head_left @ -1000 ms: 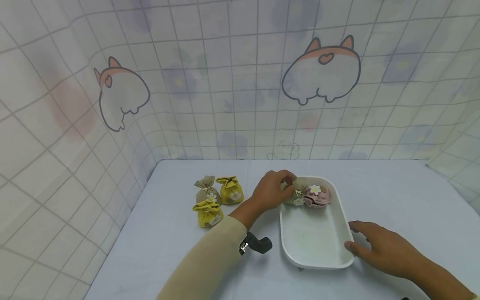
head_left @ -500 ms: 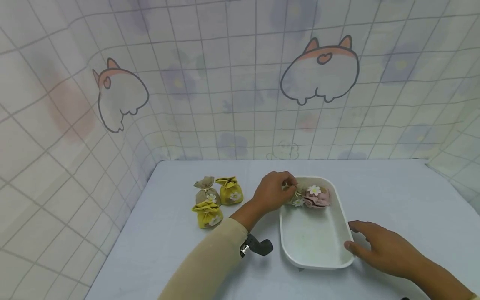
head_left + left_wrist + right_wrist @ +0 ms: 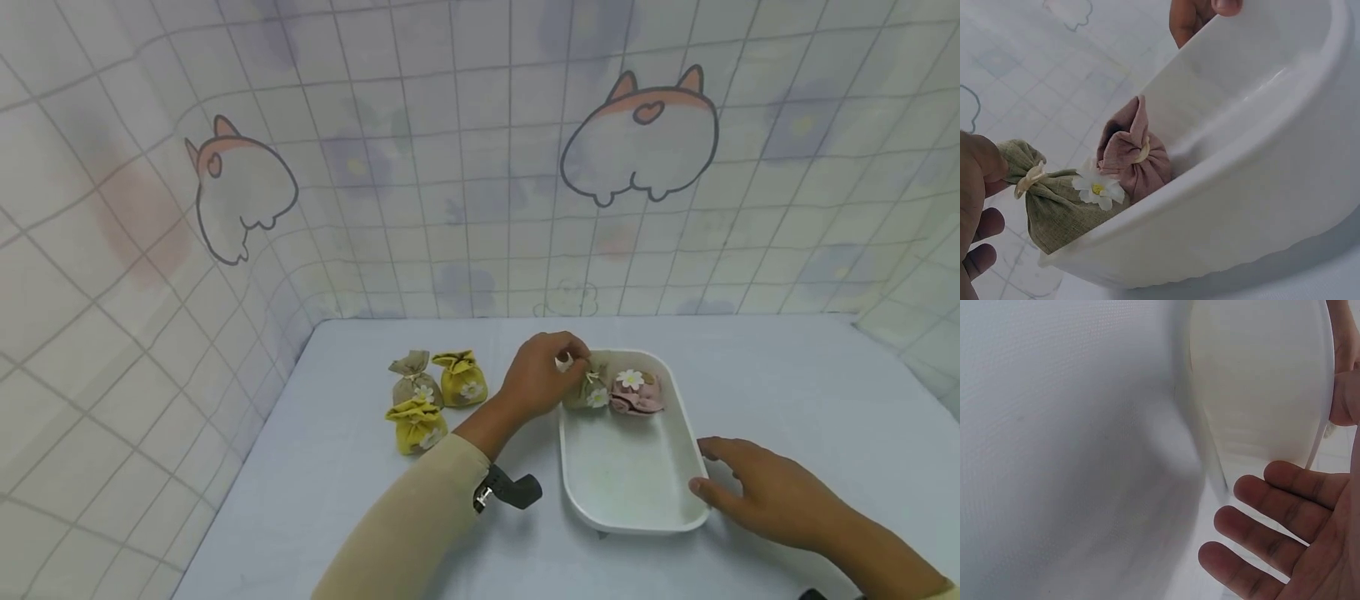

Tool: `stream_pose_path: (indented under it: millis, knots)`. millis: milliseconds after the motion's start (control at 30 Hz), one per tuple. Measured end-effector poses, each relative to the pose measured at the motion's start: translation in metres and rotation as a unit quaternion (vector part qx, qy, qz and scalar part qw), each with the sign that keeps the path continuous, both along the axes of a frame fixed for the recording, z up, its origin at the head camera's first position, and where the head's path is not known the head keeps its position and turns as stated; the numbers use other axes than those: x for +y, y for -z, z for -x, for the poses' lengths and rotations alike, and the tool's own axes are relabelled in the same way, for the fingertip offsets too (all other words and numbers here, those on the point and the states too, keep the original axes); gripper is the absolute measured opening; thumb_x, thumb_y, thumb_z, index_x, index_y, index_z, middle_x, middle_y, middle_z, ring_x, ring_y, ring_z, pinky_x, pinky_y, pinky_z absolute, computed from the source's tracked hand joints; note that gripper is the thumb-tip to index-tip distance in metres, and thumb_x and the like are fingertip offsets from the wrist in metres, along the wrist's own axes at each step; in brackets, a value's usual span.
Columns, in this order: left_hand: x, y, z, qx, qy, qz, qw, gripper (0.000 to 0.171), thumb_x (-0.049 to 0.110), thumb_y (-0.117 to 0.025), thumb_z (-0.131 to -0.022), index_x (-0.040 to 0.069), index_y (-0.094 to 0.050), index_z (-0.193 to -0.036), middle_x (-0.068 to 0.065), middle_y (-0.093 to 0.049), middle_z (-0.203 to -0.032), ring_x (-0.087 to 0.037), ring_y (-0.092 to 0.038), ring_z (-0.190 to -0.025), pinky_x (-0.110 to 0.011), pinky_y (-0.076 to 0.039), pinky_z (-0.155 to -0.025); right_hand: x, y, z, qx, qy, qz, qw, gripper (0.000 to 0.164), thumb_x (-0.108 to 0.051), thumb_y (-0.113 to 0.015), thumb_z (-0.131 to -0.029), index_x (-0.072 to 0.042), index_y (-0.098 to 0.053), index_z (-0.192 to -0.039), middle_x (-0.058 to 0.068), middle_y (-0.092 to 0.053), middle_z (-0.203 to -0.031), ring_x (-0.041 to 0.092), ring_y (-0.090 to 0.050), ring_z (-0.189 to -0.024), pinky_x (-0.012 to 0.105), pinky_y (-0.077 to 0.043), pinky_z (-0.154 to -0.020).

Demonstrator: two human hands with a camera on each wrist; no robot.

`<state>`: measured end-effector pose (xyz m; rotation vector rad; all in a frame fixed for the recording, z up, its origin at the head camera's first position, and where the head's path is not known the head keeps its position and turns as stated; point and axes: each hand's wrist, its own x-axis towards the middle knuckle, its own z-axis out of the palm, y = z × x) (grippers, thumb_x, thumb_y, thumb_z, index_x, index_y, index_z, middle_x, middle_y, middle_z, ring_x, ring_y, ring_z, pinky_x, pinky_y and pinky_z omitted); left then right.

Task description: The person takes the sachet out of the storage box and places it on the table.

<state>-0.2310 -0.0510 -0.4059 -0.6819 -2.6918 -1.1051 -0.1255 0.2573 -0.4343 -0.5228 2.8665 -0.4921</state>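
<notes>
My left hand (image 3: 542,375) pinches the gathered top of an olive-beige drawstring pouch (image 3: 1063,209) at the far left corner of a white tray (image 3: 626,487). A white daisy decorates the pouch's front. Right beside it, inside the tray, sits a dusty pink pouch (image 3: 636,396), also with a daisy. At the tray's right side is my right hand (image 3: 772,492), its thumb at the rim and its fingers (image 3: 1272,540) extended and spread along the outer wall.
Left of the tray, a beige pouch (image 3: 408,387) and two yellow pouches, one behind (image 3: 461,387) and one in front (image 3: 417,429), stand close together on the white-covered table (image 3: 300,500). A grid-patterned cloth (image 3: 480,167) hangs behind the table.
My left hand has risen slightly, and more of the olive-beige pouch shows beneath it, standing more upright. The right hand stays at the tray's side.
</notes>
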Motion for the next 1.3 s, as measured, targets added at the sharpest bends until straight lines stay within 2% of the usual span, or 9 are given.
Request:
stream_pose_path:
  millis: [200, 500, 800, 1067, 1300]
  knots:
    - [-0.003, -0.009, -0.001, 0.014, 0.010, -0.031, 0.9994, 0.006, 0.016, -0.069, -0.098, 0.017, -0.073, -0.103, 0.011, -0.068, -0.096, -0.008, -0.057, -0.093, -0.025, -0.047, -0.083, 0.000, -0.001, 0.000, 0.010, -0.003, 0.006, 1.000, 0.078, -0.067, -0.061, -0.092, -0.002, -0.059, -0.137, 0.022, -0.064, -0.132, 0.042, -0.064, -0.112, 0.062, -0.052, -0.088]
    - [-0.006, -0.027, -0.009, 0.028, 0.016, -0.036, 0.9988, 0.007, 0.016, -0.069, -0.098, 0.016, -0.072, -0.105, 0.010, -0.066, -0.098, -0.010, -0.059, -0.095, -0.024, -0.047, -0.084, -0.002, 0.001, 0.002, -0.007, 0.000, 0.007, 1.000, 0.080, -0.067, -0.061, -0.092, -0.001, -0.059, -0.137, 0.023, -0.063, -0.132, 0.039, -0.067, -0.107, 0.061, -0.053, -0.086]
    - [-0.013, -0.045, -0.018, 0.024, 0.018, -0.031, 0.9991, 0.006, 0.018, -0.069, -0.099, 0.018, -0.072, -0.104, 0.013, -0.065, -0.098, -0.012, -0.059, -0.097, -0.025, -0.047, -0.084, -0.002, 0.001, 0.003, -0.018, 0.006, -0.001, 1.000, 0.086, -0.073, -0.058, -0.090, -0.001, -0.059, -0.137, 0.024, -0.062, -0.134, 0.041, -0.065, -0.110, 0.062, -0.052, -0.088]
    - [-0.026, -0.052, -0.023, 0.029, 0.010, -0.023, 0.9993, 0.006, 0.019, -0.070, -0.099, 0.018, -0.072, -0.104, 0.012, -0.066, -0.097, -0.012, -0.058, -0.097, -0.027, -0.048, -0.083, -0.002, -0.001, 0.002, -0.015, 0.008, -0.004, 1.000, 0.082, -0.069, -0.062, -0.091, -0.001, -0.059, -0.137, 0.024, -0.062, -0.133, 0.043, -0.064, -0.113, 0.063, -0.051, -0.089]
    - [-0.045, -0.057, -0.028, 0.037, 0.001, -0.016, 0.9992, 0.007, 0.017, -0.070, -0.098, 0.016, -0.073, -0.104, 0.008, -0.068, -0.097, -0.015, -0.059, -0.097, -0.032, -0.048, -0.082, -0.001, 0.000, 0.001, -0.007, 0.001, 0.005, 1.000, 0.079, -0.066, -0.063, -0.092, -0.001, -0.059, -0.136, 0.022, -0.063, -0.132, 0.040, -0.066, -0.108, 0.061, -0.052, -0.087]
